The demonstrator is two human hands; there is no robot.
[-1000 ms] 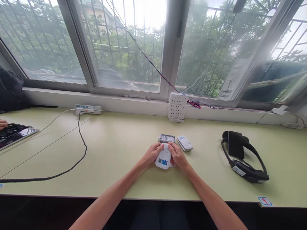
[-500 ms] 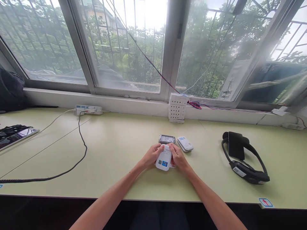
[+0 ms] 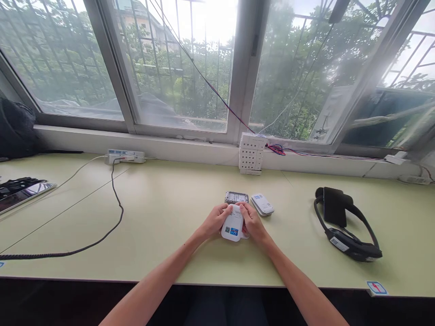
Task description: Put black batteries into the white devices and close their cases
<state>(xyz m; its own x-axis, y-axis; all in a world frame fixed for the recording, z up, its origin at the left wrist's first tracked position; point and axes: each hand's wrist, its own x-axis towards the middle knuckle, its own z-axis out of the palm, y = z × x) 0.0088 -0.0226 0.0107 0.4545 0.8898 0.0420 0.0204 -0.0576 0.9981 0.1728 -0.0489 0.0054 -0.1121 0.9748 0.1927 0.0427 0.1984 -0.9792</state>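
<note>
Both my hands hold a white, palm-sized electronic device (image 3: 233,222) with rounded corners, which looks like a pocket Wi-Fi router. A QR code and a blue sticker show on its face. My left hand (image 3: 214,219) pinches its upper left edge, thumb on top. On the opposite edge, my right hand (image 3: 253,222) grips with its thumb, the other fingers mostly hidden underneath. Another white edge (image 3: 244,236) peeks out beneath the device at lower right. Just beyond lies an uncovered device (image 3: 237,197) with a printed label inside. To its right rests a small stack of white devices (image 3: 262,204).
A black head strap (image 3: 353,235) with a dark box lies on the right. A white perforated block (image 3: 251,154) stands against the sill, with wires. On the left are a power strip (image 3: 125,155), a black cable (image 3: 117,199) and a tablet (image 3: 25,198). The table's front edge runs below my forearms.
The device in my hands has tilted very slightly, its lower end shifting a little to the right. Both hands keep their grip, and everything else stays put.
</note>
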